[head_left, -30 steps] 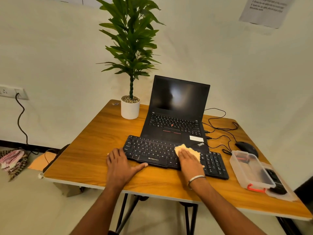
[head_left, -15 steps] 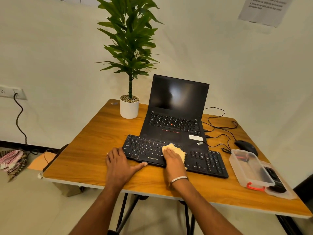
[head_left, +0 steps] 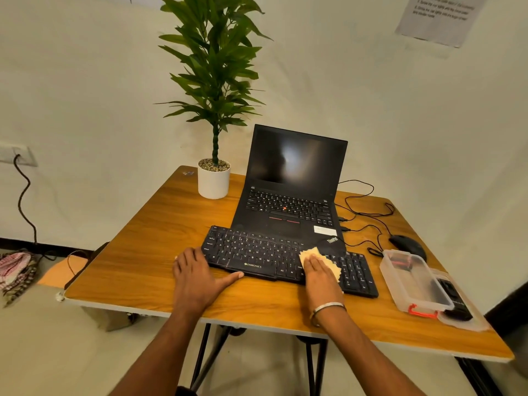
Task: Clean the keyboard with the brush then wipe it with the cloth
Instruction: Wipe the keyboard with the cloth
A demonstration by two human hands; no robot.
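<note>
Here my right hand [head_left: 320, 274] is lying flat, fingers straight and close together, pressing the yellow cloth [head_left: 321, 260] down on the keyboard [head_left: 257, 252] just left of its number pad. The cloth is showing beyond my fingertips and along the right edge of my palm. My wrist, with a metal bangle [head_left: 327, 308] on it, is hanging over the front strip of the surface [head_left: 143, 238], and the forearm is running back toward me at a slant.

My left hand [head_left: 197, 277] is resting palm down on the wood at the keyboard's left end, fingers spread slightly and touching its side, thumb stretched out along its front edge.

The keyboard is lying across the middle of the surface, its back edge overlapping the front of an open laptop [head_left: 291, 192]. A potted plant [head_left: 214, 110] is standing behind to the left. To the right, a mouse [head_left: 407, 244] and a clear plastic box [head_left: 414, 281] are sitting near the edge.
</note>
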